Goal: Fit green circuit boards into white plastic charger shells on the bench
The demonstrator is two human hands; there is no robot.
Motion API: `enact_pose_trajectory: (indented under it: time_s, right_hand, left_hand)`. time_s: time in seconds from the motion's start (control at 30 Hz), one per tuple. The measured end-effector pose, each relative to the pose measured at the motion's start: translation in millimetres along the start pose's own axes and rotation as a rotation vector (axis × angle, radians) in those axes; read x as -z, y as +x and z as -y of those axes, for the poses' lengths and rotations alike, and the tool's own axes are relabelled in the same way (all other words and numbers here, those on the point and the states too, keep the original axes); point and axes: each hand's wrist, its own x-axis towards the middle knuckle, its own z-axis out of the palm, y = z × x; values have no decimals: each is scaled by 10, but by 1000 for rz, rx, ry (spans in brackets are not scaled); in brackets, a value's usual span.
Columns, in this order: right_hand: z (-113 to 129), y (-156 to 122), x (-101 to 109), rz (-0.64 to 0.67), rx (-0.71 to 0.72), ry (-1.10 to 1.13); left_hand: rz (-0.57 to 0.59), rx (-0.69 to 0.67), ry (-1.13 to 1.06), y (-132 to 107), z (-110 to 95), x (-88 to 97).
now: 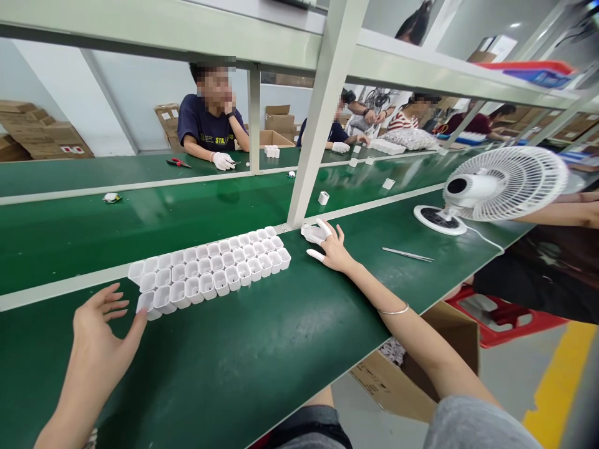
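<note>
Rows of small white square plastic cups (pixel 213 267), open side up, stand packed together on the green bench top. At their left end is my left hand (pixel 105 333), fingers spread and curved, its thumb tip at the nearest corner cup; whether it touches is hard to tell. Beyond the right end, my right hand (pixel 330 246) rests low over the bench beside the upright post, fingers apart. White finger cots cover its thumb and some fingers. Nothing shows clearly in its grasp. Metal tweezers (pixel 407 254) lie to the right of that hand.
A white fan (pixel 496 187) stands at the right. The shelf post (pixel 322 112) rises from the bench edge. A green conveyor belt (pixel 224 199) carries a white housing (pixel 323 198) and other small parts. Co-workers sit opposite. An open cardboard box (pixel 397 383) is below the bench's near edge.
</note>
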Motion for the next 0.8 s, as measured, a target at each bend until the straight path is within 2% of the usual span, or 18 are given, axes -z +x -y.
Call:
enact_pose_trajectory:
  time_s: [0.6,0.8]
  right_hand:
    - [-43,6,31,-28,74,-147]
    - [-31,8,82,-50,33,-142]
  left_hand:
    - [16,10,15,-11,-15,22]
    - [16,22,15,-6,-43,14]
